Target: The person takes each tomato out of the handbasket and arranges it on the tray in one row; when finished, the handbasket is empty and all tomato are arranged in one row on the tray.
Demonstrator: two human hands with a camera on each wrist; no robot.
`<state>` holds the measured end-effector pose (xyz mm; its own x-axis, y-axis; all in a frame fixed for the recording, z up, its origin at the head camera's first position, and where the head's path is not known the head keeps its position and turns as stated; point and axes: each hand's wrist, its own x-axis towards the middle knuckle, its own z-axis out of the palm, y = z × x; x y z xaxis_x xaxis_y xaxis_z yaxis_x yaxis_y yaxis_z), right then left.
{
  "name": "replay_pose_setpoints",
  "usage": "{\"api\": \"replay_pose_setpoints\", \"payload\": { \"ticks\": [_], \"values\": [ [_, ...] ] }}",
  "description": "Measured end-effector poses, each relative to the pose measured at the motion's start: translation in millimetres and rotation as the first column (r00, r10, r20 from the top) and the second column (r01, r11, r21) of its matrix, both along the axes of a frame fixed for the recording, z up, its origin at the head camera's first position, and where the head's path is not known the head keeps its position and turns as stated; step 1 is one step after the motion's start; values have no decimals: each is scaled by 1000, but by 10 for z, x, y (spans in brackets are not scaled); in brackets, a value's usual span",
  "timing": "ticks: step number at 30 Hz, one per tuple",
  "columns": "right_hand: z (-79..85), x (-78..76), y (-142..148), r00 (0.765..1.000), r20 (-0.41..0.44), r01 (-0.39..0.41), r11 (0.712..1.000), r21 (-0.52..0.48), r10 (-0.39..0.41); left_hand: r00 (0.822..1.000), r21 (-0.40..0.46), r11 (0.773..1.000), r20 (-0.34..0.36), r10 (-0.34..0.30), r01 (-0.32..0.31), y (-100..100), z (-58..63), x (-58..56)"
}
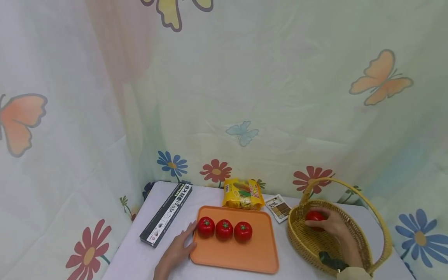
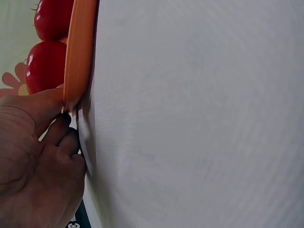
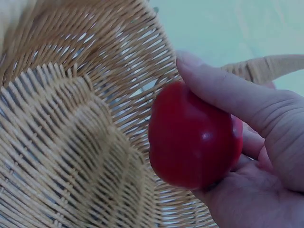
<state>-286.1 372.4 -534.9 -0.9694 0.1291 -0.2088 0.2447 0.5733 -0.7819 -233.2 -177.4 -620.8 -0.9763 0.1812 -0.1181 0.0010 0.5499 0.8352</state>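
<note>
My right hand (image 1: 330,224) grips a red tomato (image 3: 194,137) inside the wicker basket (image 1: 297,241), thumb on one side and fingers round the other. The basket's woven wall shows close behind the tomato in the right wrist view. My left hand (image 1: 178,247) holds the orange tray (image 1: 245,254) at its near left corner. Its thumb overlaps the rim in the left wrist view, while the other fingers are bent at the outer side, partly hidden. Three tomatoes (image 1: 224,230) with green stem tops sit in a row across the tray's left and middle part.
A black and white pasta box (image 1: 166,216) lies left of the tray. Behind the tray is a yellow food bag (image 1: 243,194), and a small white packet (image 1: 278,208) lies between bag and basket. The basket's tall handle (image 1: 379,217) arches up at the right. A patterned curtain (image 1: 262,97) encloses the table.
</note>
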Motion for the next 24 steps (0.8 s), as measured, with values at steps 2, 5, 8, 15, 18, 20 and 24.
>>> {"api": "replay_pose_setpoints", "payload": {
  "ticks": [2,5,8,15,18,20,24],
  "values": [
    [37,14,-20,1000,-6,-18,1000,16,18,1000,1,1000,9,4,-4,2,0,-1],
    [99,49,-53,998,-31,-51,997,50,53,1000,6,1000,2,0,0,1,4,-3],
    [157,100,-95,994,-61,-91,993,69,95,1000,6,1000,4,-6,6,2,-2,-12],
    [283,264,-255,974,-109,-203,979,-11,201,1000,-11,1000,4,-7,7,6,-4,-16],
    [319,315,-349,953,-148,-275,959,-70,263,1000,-14,1000,4,-4,4,3,-11,-16],
    [323,328,-414,938,-178,-318,942,-103,297,1000,-12,1000,4,-5,5,3,-19,-21],
    [284,315,-556,908,-227,-390,910,-143,353,1000,-12,1000,8,-8,8,2,-35,-27]
  ]
}}
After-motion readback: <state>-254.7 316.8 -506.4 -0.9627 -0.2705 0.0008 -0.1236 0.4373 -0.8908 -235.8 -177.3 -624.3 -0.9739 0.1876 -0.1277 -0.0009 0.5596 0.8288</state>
